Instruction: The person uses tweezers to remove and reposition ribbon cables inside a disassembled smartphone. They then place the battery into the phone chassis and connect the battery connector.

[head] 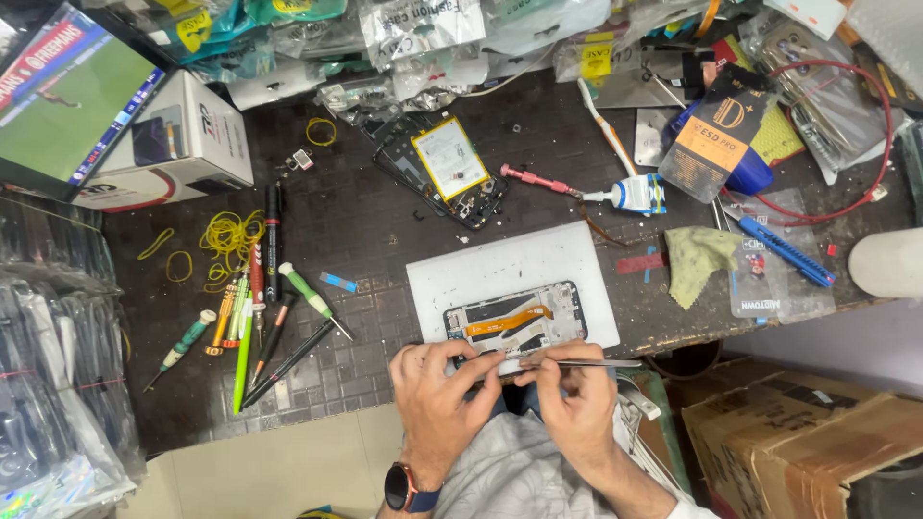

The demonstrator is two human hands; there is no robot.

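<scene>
Both hands pinch at the phone frame (515,325) on a white mat (500,269): left hand (437,389) grips its edge, right hand (572,394) holds tweezers (577,362). Screwdrivers (260,317) lie left; black-orange pouch (713,130) upper right.

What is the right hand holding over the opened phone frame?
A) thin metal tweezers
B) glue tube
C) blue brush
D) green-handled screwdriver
A: the right hand pinches thin metal tweezers at the near edge of the opened phone frame, which the left hand steadies; the green-handled screwdriver, glue tube and blue brush all lie untouched on the bench.
</scene>
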